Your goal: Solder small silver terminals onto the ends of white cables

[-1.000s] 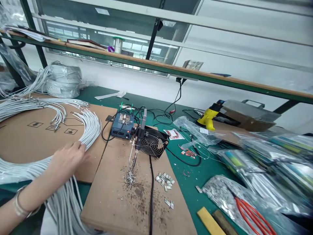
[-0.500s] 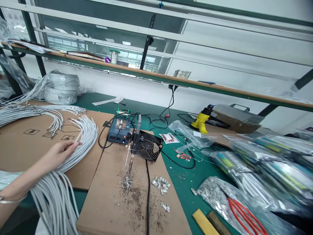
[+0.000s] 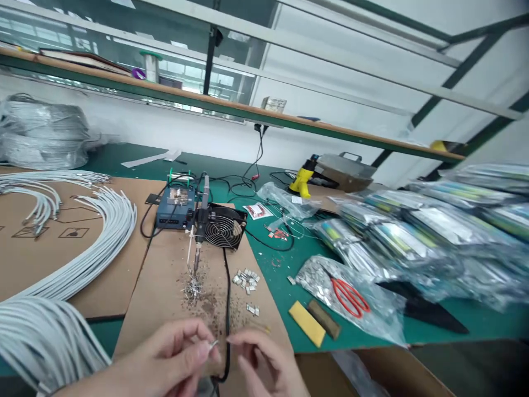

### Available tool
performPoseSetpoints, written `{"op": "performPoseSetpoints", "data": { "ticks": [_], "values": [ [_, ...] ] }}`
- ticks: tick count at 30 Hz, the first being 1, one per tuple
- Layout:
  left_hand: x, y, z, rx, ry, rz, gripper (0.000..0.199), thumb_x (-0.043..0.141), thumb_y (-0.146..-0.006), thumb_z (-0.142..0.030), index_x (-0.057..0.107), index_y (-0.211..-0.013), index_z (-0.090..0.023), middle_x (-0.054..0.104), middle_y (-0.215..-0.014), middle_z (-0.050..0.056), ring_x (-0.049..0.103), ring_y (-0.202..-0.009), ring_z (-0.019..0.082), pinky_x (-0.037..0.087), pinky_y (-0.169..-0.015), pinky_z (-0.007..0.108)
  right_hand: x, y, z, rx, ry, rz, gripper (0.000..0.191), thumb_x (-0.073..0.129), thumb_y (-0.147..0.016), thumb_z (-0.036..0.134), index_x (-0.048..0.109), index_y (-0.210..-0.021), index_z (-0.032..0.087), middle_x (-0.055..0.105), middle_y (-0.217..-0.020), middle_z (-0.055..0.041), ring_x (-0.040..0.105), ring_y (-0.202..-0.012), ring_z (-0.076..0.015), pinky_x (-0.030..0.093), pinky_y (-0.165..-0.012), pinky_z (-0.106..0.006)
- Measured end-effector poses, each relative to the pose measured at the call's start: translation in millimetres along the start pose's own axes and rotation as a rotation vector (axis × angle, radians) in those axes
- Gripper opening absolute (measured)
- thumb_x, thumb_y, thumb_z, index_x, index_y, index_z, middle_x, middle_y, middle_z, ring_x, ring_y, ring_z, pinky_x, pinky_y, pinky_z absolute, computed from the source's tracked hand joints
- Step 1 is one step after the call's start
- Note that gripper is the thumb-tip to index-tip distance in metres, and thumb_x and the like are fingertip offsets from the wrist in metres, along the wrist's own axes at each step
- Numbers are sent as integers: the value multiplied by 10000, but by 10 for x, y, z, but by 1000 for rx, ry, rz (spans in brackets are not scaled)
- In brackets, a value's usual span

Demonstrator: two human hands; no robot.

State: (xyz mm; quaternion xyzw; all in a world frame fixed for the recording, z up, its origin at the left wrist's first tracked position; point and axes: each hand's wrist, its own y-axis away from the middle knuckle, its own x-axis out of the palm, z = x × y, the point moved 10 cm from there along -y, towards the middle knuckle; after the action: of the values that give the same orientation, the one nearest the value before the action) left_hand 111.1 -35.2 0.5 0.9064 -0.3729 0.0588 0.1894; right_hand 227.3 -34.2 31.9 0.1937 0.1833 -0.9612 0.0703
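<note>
My left hand (image 3: 177, 355) is closed, thumb and fingers pinching the end of a grey cable; its small bright tip (image 3: 213, 344) pokes out past the fingertips. The rest of that cable is mostly hidden by the hand. To its right, my right hand (image 3: 270, 361) has curled fingers with a gap between thumb and forefinger, and nothing shows in it. Both hands hover over the front of the cardboard (image 3: 152, 281). Beyond them a soldering iron (image 3: 200, 226) points down in its stand at a heap of metal scraps (image 3: 193, 289). Small metal connector shells (image 3: 247, 280) lie nearby.
Behind are a blue soldering station (image 3: 176, 208) and a black fan (image 3: 225, 227). A black cord (image 3: 227, 298) crosses the cardboard. Grey cable bundles (image 3: 111, 237) lie left. At right are red-handled scissors (image 3: 351, 298), a yellow block (image 3: 306, 323) and bagged parts (image 3: 397, 237).
My left hand has come from the cable bundle at left to the front middle, with a cable end in it. My right hand has entered view. The view has swung right.
</note>
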Motion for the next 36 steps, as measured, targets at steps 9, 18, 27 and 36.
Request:
{"op": "performPoseSetpoints", "data": {
  "ticks": [9,18,27,36],
  "values": [
    [-245,74,447,-88,52,-117,645,651,-601,-815,427,-660,-213,555,-465,-75,324,-276,6,130,-296,130,586,-145,-65,220,-448,86,186,751,-715,323,650,-654,180,487,-560,19,400,-519,-125,286,-494,-250],
    [-410,222,251,-45,102,-352,580,801,-557,-685,586,-629,-151,498,-449,-73,438,-342,40,342,-347,136,386,-220,-310,298,-917,-233,357,783,-757,423,562,-603,188,419,-517,61,312,-488,-91,276,-493,-215],
    [-458,283,181,-1,52,-468,567,788,-559,-696,630,-629,-156,462,-396,-82,402,-350,47,347,-369,136,563,-231,-27,182,-504,-14,74,685,-726,183,747,-697,156,543,-575,7,405,-512,-107,294,-475,-227],
    [-454,313,97,2,-147,-492,367,731,-695,-508,646,-654,-154,449,-478,-80,377,-390,61,279,-404,164,476,-276,60,102,-443,27,152,634,-730,165,784,-709,157,573,-526,-13,429,-496,-119,298,-456,-231]
  ]
}}
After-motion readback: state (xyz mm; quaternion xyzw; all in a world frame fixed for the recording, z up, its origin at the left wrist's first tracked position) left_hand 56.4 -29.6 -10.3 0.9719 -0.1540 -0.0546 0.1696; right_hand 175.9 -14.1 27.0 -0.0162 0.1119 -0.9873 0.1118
